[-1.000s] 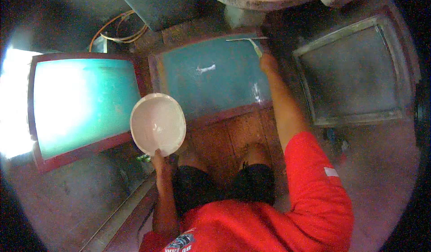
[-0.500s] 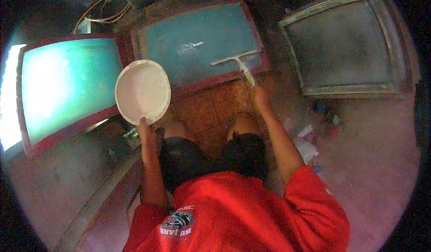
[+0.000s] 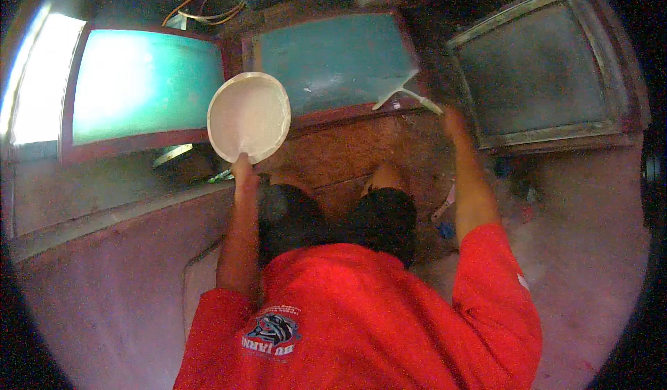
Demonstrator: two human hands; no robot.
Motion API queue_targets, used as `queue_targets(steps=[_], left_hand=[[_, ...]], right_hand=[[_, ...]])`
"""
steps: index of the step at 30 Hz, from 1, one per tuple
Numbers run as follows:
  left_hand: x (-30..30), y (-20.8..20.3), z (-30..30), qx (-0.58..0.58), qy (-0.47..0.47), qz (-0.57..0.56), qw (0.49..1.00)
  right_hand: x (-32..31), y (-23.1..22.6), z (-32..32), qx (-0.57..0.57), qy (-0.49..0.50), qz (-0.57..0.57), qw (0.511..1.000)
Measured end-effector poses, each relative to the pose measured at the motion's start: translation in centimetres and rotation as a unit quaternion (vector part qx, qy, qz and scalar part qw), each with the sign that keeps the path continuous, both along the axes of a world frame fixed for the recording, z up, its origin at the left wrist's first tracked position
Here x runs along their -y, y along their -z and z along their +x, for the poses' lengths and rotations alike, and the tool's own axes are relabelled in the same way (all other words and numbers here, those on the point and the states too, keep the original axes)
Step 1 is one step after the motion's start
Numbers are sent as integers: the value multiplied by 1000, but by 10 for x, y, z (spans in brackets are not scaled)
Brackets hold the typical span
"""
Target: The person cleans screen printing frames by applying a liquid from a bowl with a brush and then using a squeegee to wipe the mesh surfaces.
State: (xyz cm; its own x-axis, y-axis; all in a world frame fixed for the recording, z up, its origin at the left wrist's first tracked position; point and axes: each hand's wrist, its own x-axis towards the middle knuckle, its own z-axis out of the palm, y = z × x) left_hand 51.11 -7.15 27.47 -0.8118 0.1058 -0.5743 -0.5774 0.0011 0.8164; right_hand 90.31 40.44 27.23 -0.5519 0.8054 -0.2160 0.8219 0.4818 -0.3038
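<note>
My left hand (image 3: 243, 169) grips the near rim of a round, shallow, pale bowl (image 3: 249, 115), tilted so its inside faces up toward me. Pale stuff coats the bowl's inside. In front of me to the right, my right hand (image 3: 454, 122) is closed round the handle of a whitish T-shaped squeegee (image 3: 429, 103). Its crossbar is over the near right corner of a blue-green panel (image 3: 337, 49) with a dark red frame. Whether the bar touches the panel I cannot tell. A faint whitish smear shows near the panel's near edge.
A bright turquoise framed panel (image 3: 153, 87) stands at the left, beside a glaring opening (image 3: 45, 77). On the right is a dark panel in a worn pale frame (image 3: 535, 70). A coiled orange cable (image 3: 208, 7) lies at the far left. Small litter, including a blue scrap (image 3: 446, 231), lies by my right arm.
My right hand has moved right and a little farther away with the squeegee, whose bar has turned. The thick white streak on the middle panel has faded to a smear. The whole view has shifted.
</note>
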Motion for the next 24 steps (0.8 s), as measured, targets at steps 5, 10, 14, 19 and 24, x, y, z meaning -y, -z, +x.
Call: queue_targets(steps=[5,10,14,19,24], left_hand=[[-27,-37,18,1,9,54,999],[1,-27,9,21,-14,48,999],[-16,-15,-2,8,-19,63,998],[-14,-9,11,-15,-27,72,997],[-10,9,-25,-39,-31,59,997]], right_hand=[[6,6,-40,-36,22,-4,999],[75,-17,-119,-123,-104,-81,984],[138,-5,-168,-40,-98,61,992],[205,-25,-143,-167,42,-4,985],[204,-11,-80,-320,119,1,940]])
